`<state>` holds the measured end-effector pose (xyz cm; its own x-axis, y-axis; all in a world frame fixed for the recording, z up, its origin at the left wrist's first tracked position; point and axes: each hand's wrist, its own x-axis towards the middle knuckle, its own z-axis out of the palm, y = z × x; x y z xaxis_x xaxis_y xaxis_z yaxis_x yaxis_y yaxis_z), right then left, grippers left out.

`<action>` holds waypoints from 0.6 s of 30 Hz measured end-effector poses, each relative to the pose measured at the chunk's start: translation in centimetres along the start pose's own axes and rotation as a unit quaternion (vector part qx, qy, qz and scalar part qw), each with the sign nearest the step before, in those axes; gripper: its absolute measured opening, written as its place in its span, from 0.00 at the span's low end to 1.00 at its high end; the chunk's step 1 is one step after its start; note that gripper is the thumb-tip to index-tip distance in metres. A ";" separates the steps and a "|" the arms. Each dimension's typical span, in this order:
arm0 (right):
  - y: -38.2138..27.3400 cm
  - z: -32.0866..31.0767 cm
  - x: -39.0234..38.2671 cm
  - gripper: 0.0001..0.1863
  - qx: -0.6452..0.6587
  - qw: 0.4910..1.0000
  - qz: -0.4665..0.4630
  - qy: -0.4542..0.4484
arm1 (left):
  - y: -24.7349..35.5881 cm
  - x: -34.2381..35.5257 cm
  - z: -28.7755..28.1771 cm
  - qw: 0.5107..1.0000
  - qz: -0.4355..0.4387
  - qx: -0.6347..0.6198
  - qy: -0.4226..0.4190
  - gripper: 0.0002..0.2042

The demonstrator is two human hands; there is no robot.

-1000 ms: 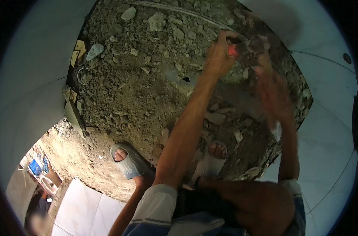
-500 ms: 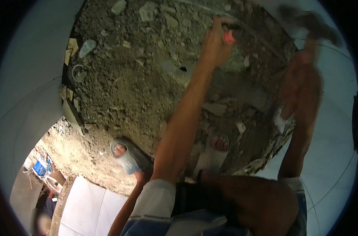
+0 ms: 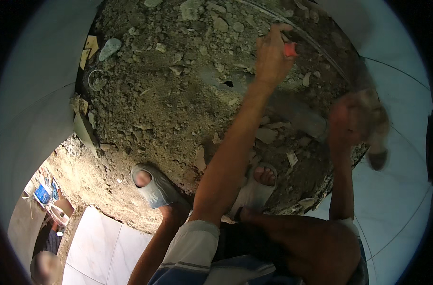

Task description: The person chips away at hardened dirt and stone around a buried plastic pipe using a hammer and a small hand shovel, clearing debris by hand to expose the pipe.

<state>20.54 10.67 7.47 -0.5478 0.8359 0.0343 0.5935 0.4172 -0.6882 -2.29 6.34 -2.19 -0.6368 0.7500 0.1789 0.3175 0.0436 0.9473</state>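
Up at the far side of the rubble ground (image 3: 169,104), my left hand (image 3: 272,59) is closed round a small red-gripped tool (image 3: 289,49). Most of that tool is hidden by my fingers, so its kind does not show. On the right, my right hand (image 3: 346,121) grips a hammer, smeared by motion; its handle (image 3: 379,126) runs beside the hand over the white tiles, and its head is too blurred to make out. A thin, pale strip (image 3: 316,45) curves along the far right edge of the dirt, near the left hand.
A dusty grey pipe (image 3: 307,118) lies partly buried between my arms. Broken tile pieces (image 3: 86,135) stand along the left edge. My clogs (image 3: 154,187) rest on the dirt; white floor tiles (image 3: 100,242) border it. Another person (image 3: 48,266) shows at the lower left.
My right hand has swung the hammer down and nearer to me from its raised place. The left hand keeps its grip and appears slightly farther right, as the whole view has shifted.
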 end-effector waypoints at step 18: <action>0.4 3.6 6.3 0.20 -0.274 0.957 -0.073 -0.052 | -3.2 -0.7 4.4 0.965 0.054 0.216 0.140 0.27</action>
<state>15.18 14.79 4.82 -0.6876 0.7260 0.0100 0.7105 0.6757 -0.1964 0.23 8.62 -6.51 -0.7292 0.5600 0.3933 0.6176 0.2910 0.7307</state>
